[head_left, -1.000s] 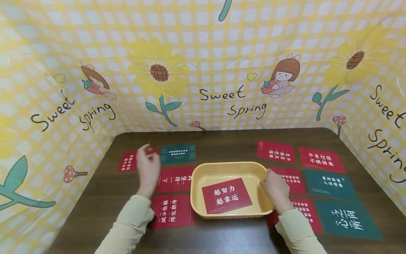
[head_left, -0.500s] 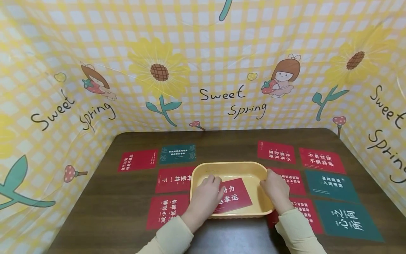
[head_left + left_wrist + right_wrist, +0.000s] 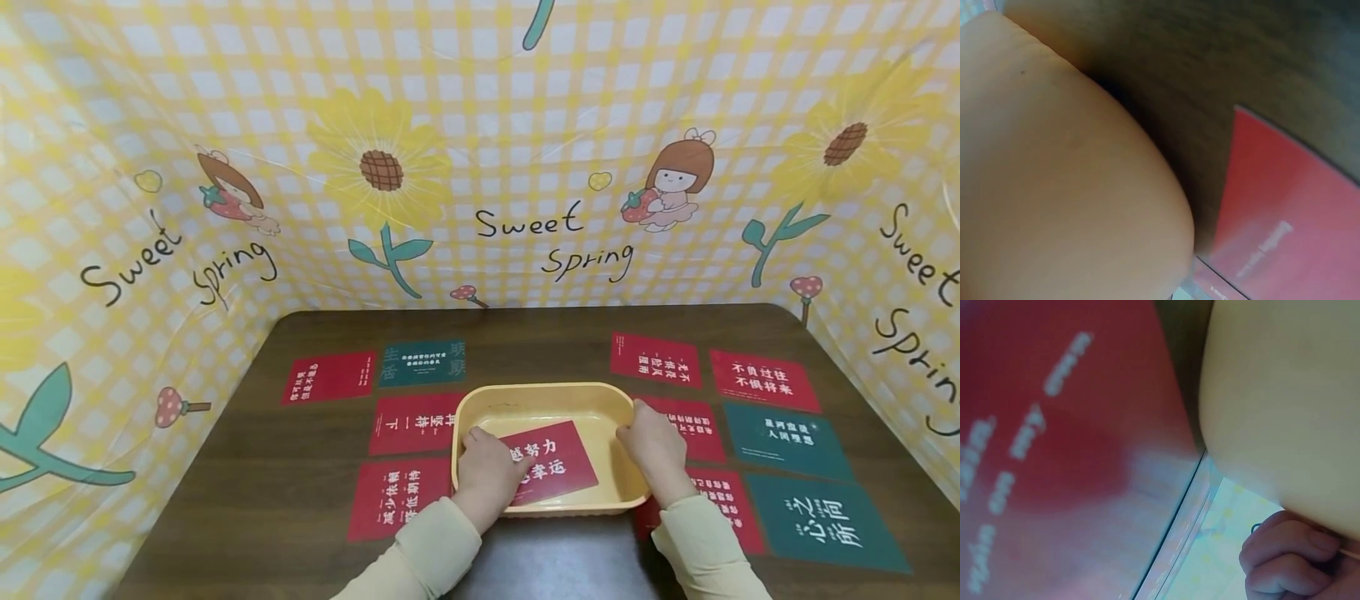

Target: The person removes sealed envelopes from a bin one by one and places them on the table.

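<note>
A shallow yellow plastic tray [image 3: 543, 506] sits at the middle of the table in the head view. Inside it lies a red card [image 3: 558, 458] with white Chinese writing. My left hand [image 3: 491, 477] grips the tray's left side, its thumb reaching inward over the card's left part. At the opposite side my right hand [image 3: 654, 446] holds the right rim, fingers curled; in the right wrist view those curled fingers [image 3: 1288, 553] show at the lower right. The left wrist view has only the bulk of the left hand [image 3: 1066, 162], its fingertips hidden.
Left of the tray, red cards [image 3: 412, 423] and a green card [image 3: 422, 363] lie on the dark wooden table [image 3: 225, 500]. More red cards [image 3: 765, 379] and green cards [image 3: 828, 521] lie on the right. A yellow checked cloth [image 3: 450, 100] stands behind and at both sides.
My left hand has come from over the upper left red card, rightward and down to the tray, and now holds its left side. The right hand has stayed on the right rim.
</note>
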Motion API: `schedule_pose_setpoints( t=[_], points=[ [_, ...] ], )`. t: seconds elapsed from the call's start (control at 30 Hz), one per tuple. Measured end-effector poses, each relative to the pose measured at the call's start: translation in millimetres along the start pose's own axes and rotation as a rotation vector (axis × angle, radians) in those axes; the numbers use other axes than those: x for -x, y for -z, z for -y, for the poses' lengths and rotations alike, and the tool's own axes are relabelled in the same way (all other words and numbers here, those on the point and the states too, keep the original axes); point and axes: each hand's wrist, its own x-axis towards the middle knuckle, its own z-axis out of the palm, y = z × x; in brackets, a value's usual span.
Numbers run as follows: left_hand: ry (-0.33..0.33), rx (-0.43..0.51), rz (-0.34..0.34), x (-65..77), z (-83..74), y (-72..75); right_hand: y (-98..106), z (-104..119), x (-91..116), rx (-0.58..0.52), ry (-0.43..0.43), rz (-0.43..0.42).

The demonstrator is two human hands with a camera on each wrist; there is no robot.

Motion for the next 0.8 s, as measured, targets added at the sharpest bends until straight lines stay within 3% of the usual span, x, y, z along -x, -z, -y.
schedule_pose_setpoints(
  t=[0.2,0.8],
  points=[
    [0.001,-0.168,0.021,-1.7,-4.9,-0.3,0.6,0.4,0.7,-0.008,0.005,-0.002],
    [-0.038,-0.173,-0.059,-3.1,-1.1,-5.9,1.2,0.5,1.2,-0.004,0.005,0.002]
  ],
)
